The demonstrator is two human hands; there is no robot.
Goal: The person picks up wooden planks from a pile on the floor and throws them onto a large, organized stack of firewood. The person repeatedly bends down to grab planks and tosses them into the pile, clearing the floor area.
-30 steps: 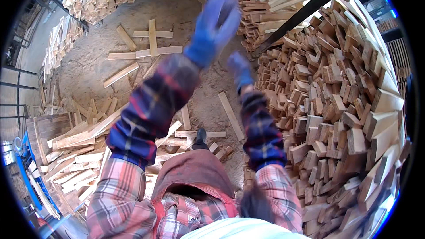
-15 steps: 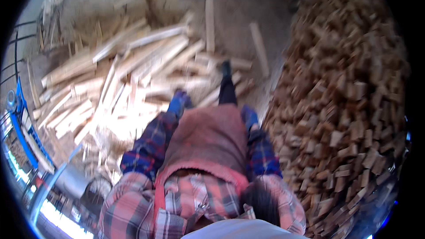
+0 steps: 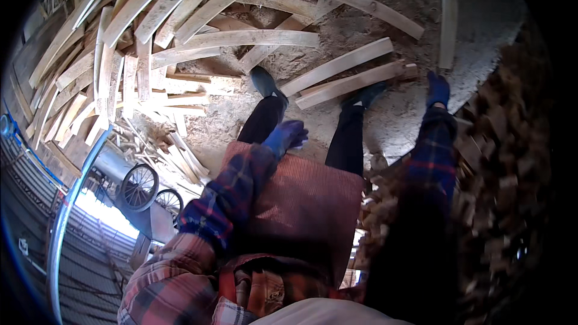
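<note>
My left hand, in a blue glove, hangs over the top edge of the reddish-brown apron. Its fingers are loosely bent and somewhat apart, with nothing seen in them. Out to the right, my right hand, gloved in blue too, reaches toward the near end of a long wooden board on the ground. The fingers are stretched out close to that end; whether they touch it is unclear. Two shorter boards lie by my feet, one pale plank and another plank nearer me.
A heap of long wooden slats spreads across the far left. At the right rises a blurred, dark pile of short wood blocks. A cart wheel and a metal rail stand at the left. My shoe is beside the slats.
My right arm has swung outward to the right, toward the long board. My left hand has come in front of the apron. The view has shifted, with the wood heap now farther off and left.
</note>
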